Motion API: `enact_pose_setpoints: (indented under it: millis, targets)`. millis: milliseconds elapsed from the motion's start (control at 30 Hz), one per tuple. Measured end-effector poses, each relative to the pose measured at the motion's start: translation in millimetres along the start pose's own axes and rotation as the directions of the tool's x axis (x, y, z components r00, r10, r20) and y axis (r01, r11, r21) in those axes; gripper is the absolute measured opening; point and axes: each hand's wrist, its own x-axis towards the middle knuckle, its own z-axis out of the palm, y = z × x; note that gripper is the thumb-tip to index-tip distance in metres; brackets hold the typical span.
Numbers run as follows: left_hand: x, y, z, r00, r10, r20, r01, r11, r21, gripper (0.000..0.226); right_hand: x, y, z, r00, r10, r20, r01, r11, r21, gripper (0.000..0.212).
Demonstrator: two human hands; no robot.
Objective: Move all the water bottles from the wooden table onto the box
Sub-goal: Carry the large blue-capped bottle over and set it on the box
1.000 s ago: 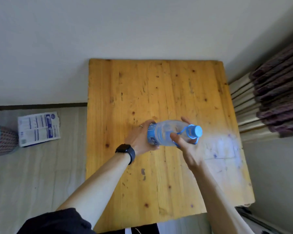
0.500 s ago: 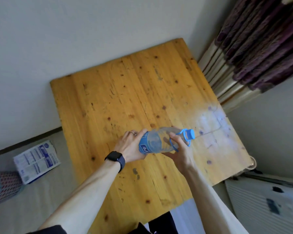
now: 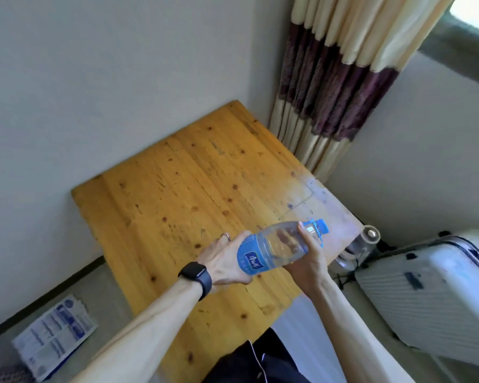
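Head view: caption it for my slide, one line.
Left hand and right hand hold a blue-capped water bottle sideways above the wooden table; white suitcase and striped curtain nearby.

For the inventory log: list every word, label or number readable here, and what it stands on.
Nothing here reads clearly.
Bottle label: white characters on blue, too blurred to read.
Leaflet: blue and white print, too small to read.
Watch: face dark, no text.
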Motion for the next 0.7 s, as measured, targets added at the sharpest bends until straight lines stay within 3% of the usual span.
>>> enact_pose_setpoints:
  millis: [167,267,400,533,600,700]
  targets:
    - [-32.3,48.5,9.9,0.971,0.232,0.061,-0.232,0.973,-0.01,0.076,-72.6,-5.3,-31.9,0.985,-0.125,-0.116,0.132,0.989,0.061,0.041]
    - [-49.8,83.7,22.2,0.937,0.341,0.076,-0.343,0.939,0.02,0.077,-117.7,-8.3,-53.4,0.959,-0.22,-0.181,0.245,0.96,0.133,0.02]
    - [-65.6,134.9,43.2,0.868,0.477,0.139,-0.492,0.865,0.101,0.082,-178.9,-13.1,-92.1,0.857,-0.428,-0.285,0.479,0.867,0.139,0.022]
    - [-80.4,191.5,76.5,0.78,0.585,0.221,-0.623,0.76,0.186,0.084,-240.1,-12.6,-141.7,0.772,-0.506,-0.384,0.595,0.788,0.158,0.016]
    - [-92.0,224.0,100.0,0.732,0.617,0.288,-0.675,0.714,0.186,0.084,-273.3,-11.2,-168.1,0.72,-0.528,-0.451,0.647,0.746,0.159,0.006]
    - [-115.5,275.3,144.4,0.648,0.667,0.368,-0.753,0.634,0.176,0.086,-328.7,-4.6,-218.4,0.626,-0.552,-0.551,0.706,0.701,0.099,0.007]
